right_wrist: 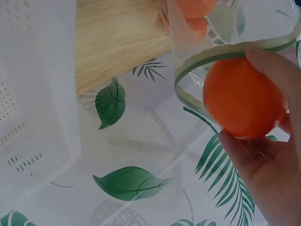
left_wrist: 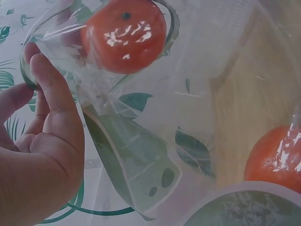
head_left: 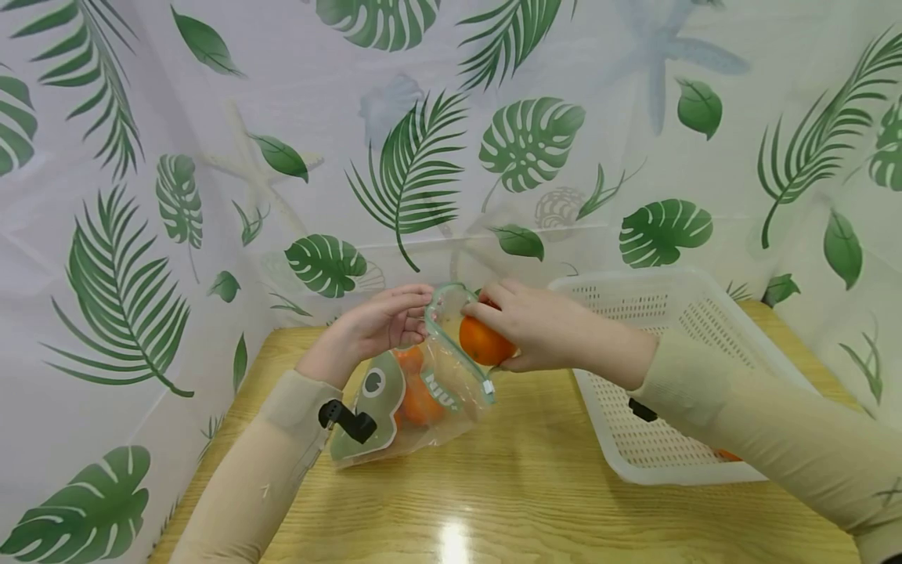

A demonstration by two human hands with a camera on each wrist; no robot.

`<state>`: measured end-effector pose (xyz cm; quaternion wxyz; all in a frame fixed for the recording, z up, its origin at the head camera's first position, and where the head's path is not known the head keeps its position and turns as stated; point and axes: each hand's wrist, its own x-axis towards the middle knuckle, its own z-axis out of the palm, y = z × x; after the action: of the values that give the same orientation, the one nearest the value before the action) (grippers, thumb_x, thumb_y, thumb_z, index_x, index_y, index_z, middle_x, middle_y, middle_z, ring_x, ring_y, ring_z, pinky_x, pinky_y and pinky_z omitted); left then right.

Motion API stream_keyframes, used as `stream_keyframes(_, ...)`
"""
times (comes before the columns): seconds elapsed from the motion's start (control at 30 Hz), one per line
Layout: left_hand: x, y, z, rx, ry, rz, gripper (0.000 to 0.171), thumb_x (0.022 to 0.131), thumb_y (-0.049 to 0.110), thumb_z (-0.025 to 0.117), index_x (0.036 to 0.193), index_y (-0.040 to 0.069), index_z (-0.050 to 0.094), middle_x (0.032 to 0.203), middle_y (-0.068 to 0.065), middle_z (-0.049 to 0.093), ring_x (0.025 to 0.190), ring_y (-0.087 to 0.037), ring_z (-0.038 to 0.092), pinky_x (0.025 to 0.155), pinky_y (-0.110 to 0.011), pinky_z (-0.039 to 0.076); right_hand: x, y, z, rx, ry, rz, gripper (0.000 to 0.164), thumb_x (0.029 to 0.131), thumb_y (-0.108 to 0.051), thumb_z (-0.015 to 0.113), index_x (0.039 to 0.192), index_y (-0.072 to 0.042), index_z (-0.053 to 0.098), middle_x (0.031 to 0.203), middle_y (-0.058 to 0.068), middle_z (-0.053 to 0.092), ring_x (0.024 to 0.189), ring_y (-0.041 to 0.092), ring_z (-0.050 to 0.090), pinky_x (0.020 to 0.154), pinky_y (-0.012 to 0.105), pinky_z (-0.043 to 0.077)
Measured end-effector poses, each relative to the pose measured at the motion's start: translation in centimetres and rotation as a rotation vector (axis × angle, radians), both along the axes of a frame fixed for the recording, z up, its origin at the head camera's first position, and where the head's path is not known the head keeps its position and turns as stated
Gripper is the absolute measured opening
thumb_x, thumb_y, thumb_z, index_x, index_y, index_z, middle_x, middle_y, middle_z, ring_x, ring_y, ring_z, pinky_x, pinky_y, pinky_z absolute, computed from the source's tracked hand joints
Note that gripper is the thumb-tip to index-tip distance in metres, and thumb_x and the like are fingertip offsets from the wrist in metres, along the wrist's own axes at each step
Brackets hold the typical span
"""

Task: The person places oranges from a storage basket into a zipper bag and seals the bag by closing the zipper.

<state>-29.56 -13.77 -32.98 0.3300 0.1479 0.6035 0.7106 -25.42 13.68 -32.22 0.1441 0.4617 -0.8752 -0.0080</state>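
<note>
A clear zip bag with a green frog-like print hangs tilted over the table, several oranges inside it. At its upper left rim my left hand pinches the plastic edge between thumb and fingers, as the left wrist view shows. My right hand grips another orange at the bag's mouth. In the right wrist view that orange overlaps the green-edged opening, thumb above and fingers below. A white slider sits at the lower end of the zip.
A white perforated plastic basket stands on the right of the wooden table, under my right forearm. Part of an orange shows inside it. A leaf-printed white sheet hangs behind the table and along its sides.
</note>
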Motion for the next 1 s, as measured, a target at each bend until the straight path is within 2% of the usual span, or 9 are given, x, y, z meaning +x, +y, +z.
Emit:
stream_keyframes(0.27, 0.05, -0.18, 0.06, 0.007, -0.001, 0.007, 0.043, 0.116, 0.01, 0.034, 0.097, 0.022, 0.071, 0.081, 0.005, 0.071, 0.063, -0.007, 0.067, 0.062, -0.019, 0.059, 0.02, -0.07, -0.05, 0.006, 0.0, 0.018, 0.085, 0.078, -0.041, 0.097, 0.145, -0.009, 0.056, 0.129, 0.014, 0.063, 0.115, 0.029, 0.062, 0.09, 0.043, 0.065)
stream_keyframes(0.57, -0.01, -0.36, -0.14, 0.01, -0.001, -0.001, 0.043, 0.116, 0.009, 0.032, 0.098, 0.021, 0.069, 0.082, 0.005, 0.071, 0.063, -0.007, 0.068, 0.063, -0.019, 0.06, 0.37, -0.34, 0.29, 0.043, 0.016, 0.035, 0.08, 0.081, -0.028, 0.096, 0.147, -0.011, 0.055, 0.129, 0.012, 0.061, 0.115, 0.028, 0.062, 0.087, 0.039, 0.064)
stream_keyframes(1.0, 0.12, -0.43, -0.28, 0.023, -0.002, 0.011, 0.044, 0.116, 0.009, 0.032, 0.097, 0.022, 0.07, 0.081, 0.006, 0.07, 0.063, -0.007, 0.067, 0.063, -0.02, 0.06, 0.36, 0.06, 0.15, 0.067, -0.002, -0.001, 0.078, 0.082, -0.03, 0.095, 0.147, -0.012, 0.056, 0.127, 0.009, 0.061, 0.113, 0.023, 0.061, 0.082, 0.035, 0.064)
